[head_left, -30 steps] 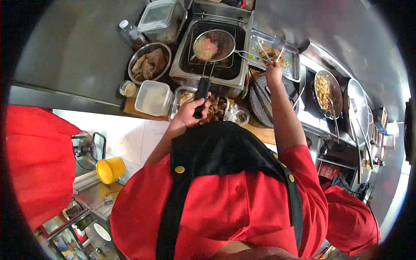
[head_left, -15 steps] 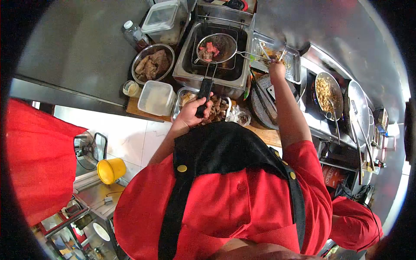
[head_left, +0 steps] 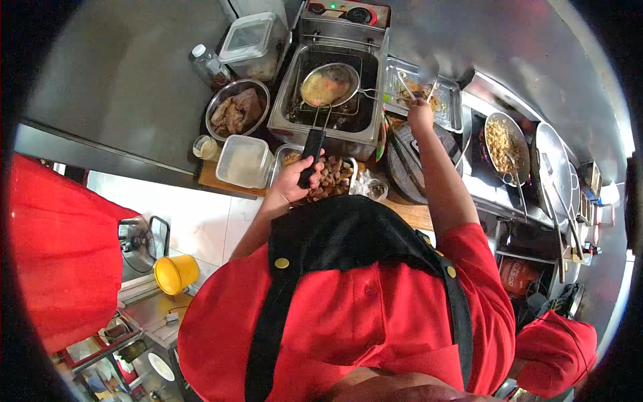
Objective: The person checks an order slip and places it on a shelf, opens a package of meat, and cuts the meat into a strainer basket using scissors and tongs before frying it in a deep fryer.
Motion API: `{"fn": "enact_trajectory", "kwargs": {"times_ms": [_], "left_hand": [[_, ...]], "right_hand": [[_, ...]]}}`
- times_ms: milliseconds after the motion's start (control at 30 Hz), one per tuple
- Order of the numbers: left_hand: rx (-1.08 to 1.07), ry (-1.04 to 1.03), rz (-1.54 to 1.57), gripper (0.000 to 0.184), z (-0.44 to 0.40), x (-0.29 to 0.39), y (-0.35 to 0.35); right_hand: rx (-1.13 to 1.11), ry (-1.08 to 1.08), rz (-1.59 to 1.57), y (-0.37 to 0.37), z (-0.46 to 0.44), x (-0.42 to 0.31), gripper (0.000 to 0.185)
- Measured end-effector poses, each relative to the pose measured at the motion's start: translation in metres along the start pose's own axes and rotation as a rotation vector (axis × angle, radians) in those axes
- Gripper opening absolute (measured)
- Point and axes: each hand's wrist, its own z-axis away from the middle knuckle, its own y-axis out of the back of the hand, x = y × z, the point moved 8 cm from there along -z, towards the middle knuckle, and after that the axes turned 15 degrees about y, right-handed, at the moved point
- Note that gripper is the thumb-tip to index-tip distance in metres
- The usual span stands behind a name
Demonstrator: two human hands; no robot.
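My left hand (head_left: 298, 178) is wrapped round the black handle (head_left: 312, 149) of a frying basket, whose wire frame reaches into the deep fryer (head_left: 276, 115). Over the fryer, a round mesh strainer (head_left: 345, 84) holds reddish food (head_left: 326, 88) in bubbling, yellowish oil. The strainer's wire handle runs right towards my right hand (head_left: 420, 112). That hand is closed round metal handles above a steel tray (head_left: 455, 107) with food scraps. Which handles the fingers grip cannot be fully made out.
A bowl of meat (head_left: 238, 114), a plastic tub (head_left: 244, 161) and cubed meat (head_left: 335, 175) stand left of and below the fryer. At right are a pan of food (head_left: 501, 141) and a wok (head_left: 550, 154). Red-clothed people (head_left: 60, 254) are at both sides.
The strainer is lower in the fryer, and its food is now surrounded by bubbling oil. The view has shifted, showing more of the fryer's control panel. Both hands keep their grips.
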Motion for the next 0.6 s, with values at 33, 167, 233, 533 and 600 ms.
{"fn": "enact_trajectory", "kwargs": {"times_ms": [33,167,233,533,600], "left_hand": [[-0.001,0.007,0.004,0.031,0.000,-0.002,0.001],[-0.003,0.007,0.002,0.031,-0.001,-0.003,0.003],[-0.001,0.001,0.001,0.031,-0.001,-0.006,0.007],[-0.022,-0.001,0.013,0.033,-0.003,-0.005,0.009],[-0.030,0.000,0.030,0.032,-0.004,-0.004,0.011]], "right_hand": [[-0.018,-0.010,-0.006,0.003,0.005,-0.007,0.029],[0.008,-0.041,0.071,0.016,0.018,-0.027,0.030],[0.030,-0.032,0.042,0.014,0.021,-0.024,0.030],[0.112,0.053,0.014,0.015,0.024,-0.026,0.030],[0.085,0.009,0.050,0.017,0.023,-0.028,0.027]]}}
